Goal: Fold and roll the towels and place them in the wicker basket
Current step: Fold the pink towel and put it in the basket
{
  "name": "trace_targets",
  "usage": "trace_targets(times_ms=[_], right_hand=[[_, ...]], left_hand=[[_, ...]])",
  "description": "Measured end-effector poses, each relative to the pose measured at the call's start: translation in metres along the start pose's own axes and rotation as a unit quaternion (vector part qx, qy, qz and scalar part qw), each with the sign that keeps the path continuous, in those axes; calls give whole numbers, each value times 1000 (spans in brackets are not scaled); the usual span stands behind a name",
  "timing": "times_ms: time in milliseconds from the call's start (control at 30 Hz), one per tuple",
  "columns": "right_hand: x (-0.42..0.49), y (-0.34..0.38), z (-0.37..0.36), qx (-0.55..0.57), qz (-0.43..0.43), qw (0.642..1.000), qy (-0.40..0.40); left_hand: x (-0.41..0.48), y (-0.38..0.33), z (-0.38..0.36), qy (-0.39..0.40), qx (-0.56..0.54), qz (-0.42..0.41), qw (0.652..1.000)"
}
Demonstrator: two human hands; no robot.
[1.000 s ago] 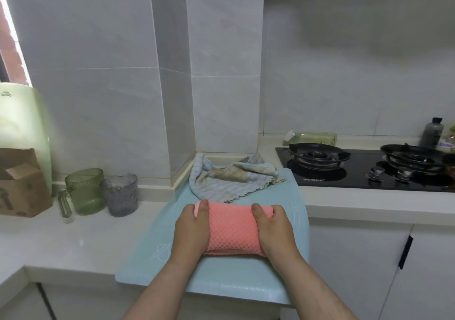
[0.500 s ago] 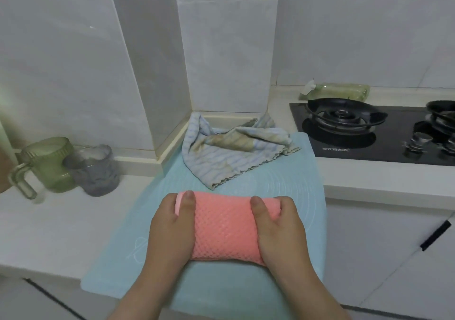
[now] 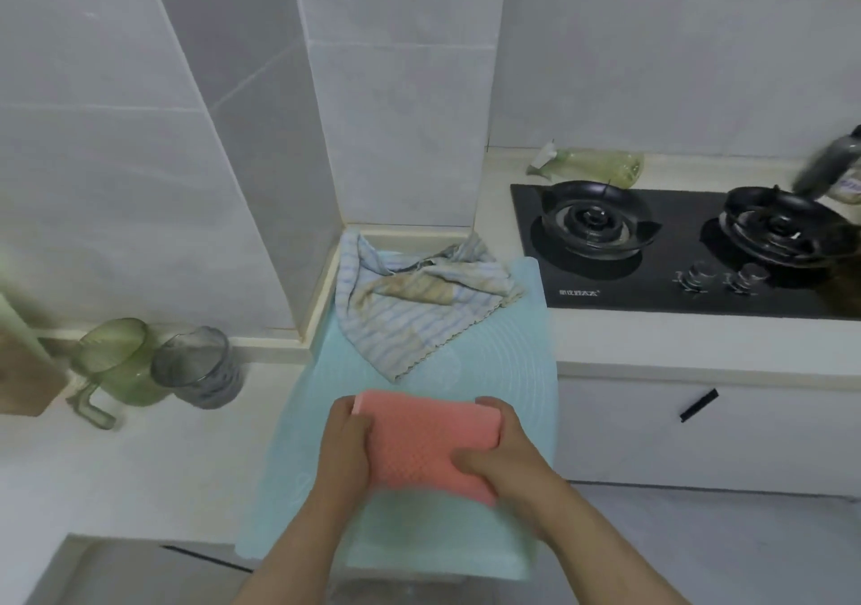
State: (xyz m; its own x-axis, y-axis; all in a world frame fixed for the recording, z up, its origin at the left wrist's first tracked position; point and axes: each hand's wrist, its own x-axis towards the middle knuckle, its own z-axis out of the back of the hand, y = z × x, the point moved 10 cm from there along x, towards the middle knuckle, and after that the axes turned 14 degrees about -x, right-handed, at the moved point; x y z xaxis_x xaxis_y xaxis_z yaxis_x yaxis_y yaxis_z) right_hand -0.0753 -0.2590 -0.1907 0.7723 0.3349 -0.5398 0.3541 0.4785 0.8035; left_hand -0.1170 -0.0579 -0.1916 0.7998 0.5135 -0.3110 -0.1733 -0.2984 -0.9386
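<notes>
hands: left hand point(image 3: 347, 446) and right hand point(image 3: 510, 460) each had fingers curled round one end of the pink towel point(image 3: 428, 446)
towel spot: rolled up, on the teal mat point(image 3: 503, 371), with the striped towel point(image 3: 410, 311) crumpled just behind it
risk: ease either grip and the roll probably sprang open
also: no basket in view, so a long carry might've let it sag

Rolled pink towel point(image 3: 426, 446), crumpled striped towel point(image 3: 414, 306)
</notes>
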Motion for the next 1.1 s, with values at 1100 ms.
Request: trace_targets(times_ms=[1100], right_hand=[[-228,13,439,127,154,952,-231]], left_hand=[[-187,-123,-444,363,-65,11,929]])
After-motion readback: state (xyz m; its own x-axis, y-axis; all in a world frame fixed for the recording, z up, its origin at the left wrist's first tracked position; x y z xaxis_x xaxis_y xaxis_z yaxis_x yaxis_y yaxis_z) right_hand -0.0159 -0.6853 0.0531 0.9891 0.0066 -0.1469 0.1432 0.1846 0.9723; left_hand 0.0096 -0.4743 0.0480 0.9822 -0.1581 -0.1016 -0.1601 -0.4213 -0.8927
